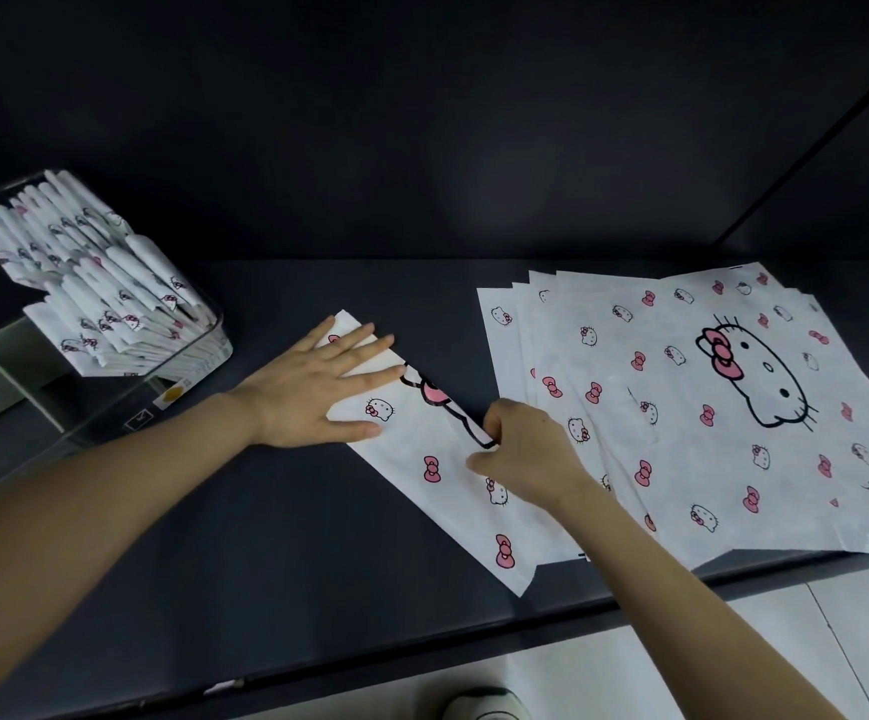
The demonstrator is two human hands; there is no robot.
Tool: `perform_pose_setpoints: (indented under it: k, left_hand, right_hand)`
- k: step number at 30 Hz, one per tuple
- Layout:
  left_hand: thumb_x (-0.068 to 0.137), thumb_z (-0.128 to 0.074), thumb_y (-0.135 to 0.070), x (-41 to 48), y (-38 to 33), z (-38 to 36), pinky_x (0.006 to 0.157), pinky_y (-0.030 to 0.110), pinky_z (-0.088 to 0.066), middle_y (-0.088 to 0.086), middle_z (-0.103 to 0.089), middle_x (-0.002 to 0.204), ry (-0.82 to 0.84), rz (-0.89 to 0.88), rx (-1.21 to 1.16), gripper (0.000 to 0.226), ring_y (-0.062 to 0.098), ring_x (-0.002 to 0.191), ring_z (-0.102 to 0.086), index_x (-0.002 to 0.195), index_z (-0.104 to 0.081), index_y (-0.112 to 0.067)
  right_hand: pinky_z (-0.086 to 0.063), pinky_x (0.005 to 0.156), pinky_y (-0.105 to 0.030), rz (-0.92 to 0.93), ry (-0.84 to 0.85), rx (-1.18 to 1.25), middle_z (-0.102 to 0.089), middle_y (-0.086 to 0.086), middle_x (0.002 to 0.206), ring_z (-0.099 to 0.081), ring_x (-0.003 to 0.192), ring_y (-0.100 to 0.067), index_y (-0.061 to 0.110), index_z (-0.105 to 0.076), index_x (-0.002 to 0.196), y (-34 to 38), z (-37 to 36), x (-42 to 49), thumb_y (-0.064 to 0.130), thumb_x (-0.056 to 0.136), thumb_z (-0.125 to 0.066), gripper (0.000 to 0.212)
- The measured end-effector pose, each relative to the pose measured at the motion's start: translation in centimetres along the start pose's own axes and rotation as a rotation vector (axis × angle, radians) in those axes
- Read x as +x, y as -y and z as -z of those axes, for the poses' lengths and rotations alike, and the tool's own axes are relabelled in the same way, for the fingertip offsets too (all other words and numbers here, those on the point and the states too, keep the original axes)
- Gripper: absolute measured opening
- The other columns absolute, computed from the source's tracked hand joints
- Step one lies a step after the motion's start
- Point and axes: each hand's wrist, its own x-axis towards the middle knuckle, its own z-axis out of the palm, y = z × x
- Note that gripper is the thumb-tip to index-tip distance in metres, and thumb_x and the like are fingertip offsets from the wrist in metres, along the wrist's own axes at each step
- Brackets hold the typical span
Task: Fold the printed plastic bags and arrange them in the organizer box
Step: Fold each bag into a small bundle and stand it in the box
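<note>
Midway along a dark tabletop (214, 537), a left hand (318, 392) presses flat, fingers spread, on a half-folded white plastic bag printed with pink bows (406, 433), while the right hand (520, 454) pinches its folded edge. Unfolded bags (707, 397) (a fanned stack) lie just right; a clear plastic organizer box (216, 340) stands left.

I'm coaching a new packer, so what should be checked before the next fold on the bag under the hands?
1. Left hand flat on the half-folded white printed plastic bag, pinning it: ok.
2. Right hand pinching the bag's folded edge: ok.
3. Crease straight along its whole length: cannot tell, the hands cover parts of it.
4. Bag clear of the stack of flat printed bags: cannot tell, the right hand hides where they meet.
5. Room left in the clear plastic organizer box beside its folded bags: ok, the near end looks free.
</note>
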Motion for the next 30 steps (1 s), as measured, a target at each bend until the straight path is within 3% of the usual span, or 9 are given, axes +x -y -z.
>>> perform_pose_setpoints:
  k: [4, 9, 12, 14, 19, 22, 25, 27, 30]
  left_hand:
    - [0.084, -0.004, -0.08, -0.1, 0.2, 0.1, 0.118, 0.04, 0.014, -0.007, 0.007, 0.16, -0.02, -0.012, -0.034, 0.072, 0.009, 0.144, 0.021, 0.147, -0.002, -0.045]
    - [0.097, -0.04, -0.035, -2.2, -4.2, -0.7, 0.119, 0.03, -0.012, 0.0, -0.04, 0.149, -0.359, -0.108, -0.379, 0.044, 0.011, 0.143, -0.024, 0.139, -0.048, -0.025]
    - [0.091, -0.04, -0.062, -4.9, -7.9, -1.3, 0.117, 0.021, -0.017, -0.009, -0.043, 0.146, -0.23, 0.079, -0.912, 0.047, -0.001, 0.141, -0.024, 0.136, -0.04, -0.048]
    - [0.085, -0.037, -0.074, -5.8, -8.6, -1.5, 0.118, 0.02, -0.012, -0.011, -0.041, 0.146, -0.185, 0.136, -1.008, 0.053, -0.002, 0.142, -0.019, 0.135, -0.034, -0.055]
    - [0.087, -0.045, -0.068, -6.2, -8.3, -1.2, 0.119, 0.025, -0.005, -0.015, -0.042, 0.147, -0.176, -0.023, -0.893, 0.064, 0.003, 0.143, -0.023, 0.143, -0.039, -0.037]
    - [0.081, -0.051, -0.07, -6.1, -9.0, -2.0, 0.118, 0.022, -0.007, -0.02, -0.042, 0.145, -0.268, 0.012, -0.731, 0.074, -0.003, 0.14, -0.025, 0.141, -0.042, -0.03]
    - [0.089, -0.038, -0.069, -5.9, -10.3, -2.3, 0.11, 0.008, -0.018, -0.015, -0.06, 0.128, -0.443, 0.167, -0.692, 0.062, -0.002, 0.131, -0.04, 0.113, -0.07, -0.021]
    - [0.09, -0.034, -0.068, -5.8, -10.8, -1.9, 0.096, 0.004, -0.032, -0.013, -0.066, 0.117, -0.459, 0.388, -0.805, 0.059, 0.012, 0.125, -0.051, 0.065, -0.063, -0.023]
    - [0.093, -0.036, -0.064, -5.5, -10.9, -1.0, 0.092, 0.022, -0.045, -0.011, -0.067, 0.116, -0.381, 0.579, -1.067, 0.07, 0.008, 0.11, -0.06, 0.077, -0.065, -0.001]
  right_hand:
    - [-0.038, 0.064, -0.027, -0.085, 0.076, 0.317, -0.058, -0.004, 0.074, -0.049, 0.066, -0.017, 0.012, -0.058, 0.089, -0.6, 0.4, 0.0, 0.011, 0.069, -0.073, 0.025]
    - [-0.044, 0.067, -0.031, -0.136, 0.112, 0.543, -0.062, -0.022, 0.075, -0.057, 0.067, -0.02, -0.003, -0.065, 0.082, -0.8, -0.6, -1.2, 0.0, 0.065, -0.074, 0.02]
    - [-0.052, 0.064, -0.029, -0.193, 0.142, 0.684, -0.067, -0.016, 0.077, -0.063, 0.067, -0.021, -0.004, -0.067, 0.086, -0.6, -0.7, -2.1, -0.007, 0.068, -0.074, 0.019]
    - [-0.056, 0.059, -0.026, -0.251, 0.207, 0.78, -0.071, -0.014, 0.08, -0.067, 0.064, -0.021, 0.0, -0.07, 0.087, -0.4, -0.7, -2.5, -0.01, 0.071, -0.073, 0.019]
    - [-0.054, 0.055, -0.023, -0.381, 0.434, 0.955, -0.073, -0.013, 0.082, -0.069, 0.064, -0.018, -0.001, -0.07, 0.101, 0.2, 0.3, -3.1, -0.004, 0.08, -0.068, 0.021]
    - [-0.057, 0.06, -0.023, -0.474, 0.545, 1.383, -0.072, -0.015, 0.08, -0.071, 0.067, -0.017, -0.007, -0.072, 0.089, 0.8, 0.6, -3.4, -0.007, 0.093, -0.045, 0.027]
    - [-0.055, 0.079, -0.022, -0.659, 0.412, 1.888, -0.067, -0.025, 0.107, -0.07, 0.092, -0.026, -0.011, -0.063, 0.108, 1.0, 0.6, -3.1, 0.0, 0.096, -0.038, 0.03]
    - [-0.056, 0.051, -0.02, -0.573, 0.363, 1.829, -0.069, -0.027, 0.09, -0.071, 0.066, -0.024, -0.008, -0.061, 0.102, 1.6, 1.2, -3.2, 0.006, 0.099, -0.04, 0.026]
    - [-0.047, 0.045, -0.021, -0.362, 0.163, 1.293, -0.073, -0.01, 0.088, -0.067, 0.061, -0.014, 0.008, -0.064, 0.106, 1.3, 1.4, -2.8, 0.036, 0.1, -0.044, 0.035]
